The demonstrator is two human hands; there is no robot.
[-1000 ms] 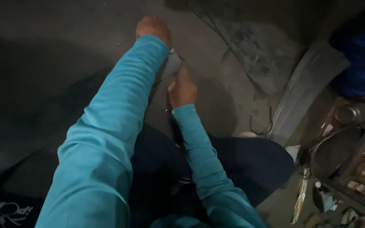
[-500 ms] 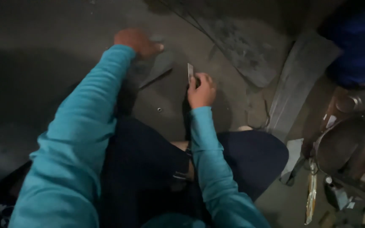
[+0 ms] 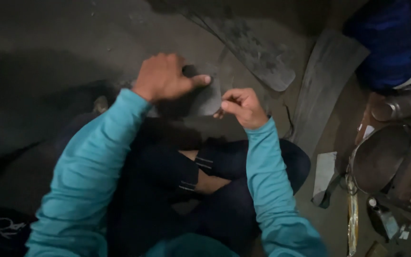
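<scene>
- Left hand (image 3: 163, 76) pinches a dark flat sheet (image 3: 208, 97), thumb on top.
- Right hand (image 3: 243, 105) curls shut at its edge (what it grips is hidden).

The left hand (image 3: 163, 76) is covering much of the dark, flat, rounded sheet piece (image 3: 209, 97), and its curled fingers (image 3: 200, 80) are hiding the grip. Whatever the right hand (image 3: 243, 107) is pinching is too small and dim to tell. The blue cloth bundle (image 3: 386, 43) is running off the upper right edge.
</scene>
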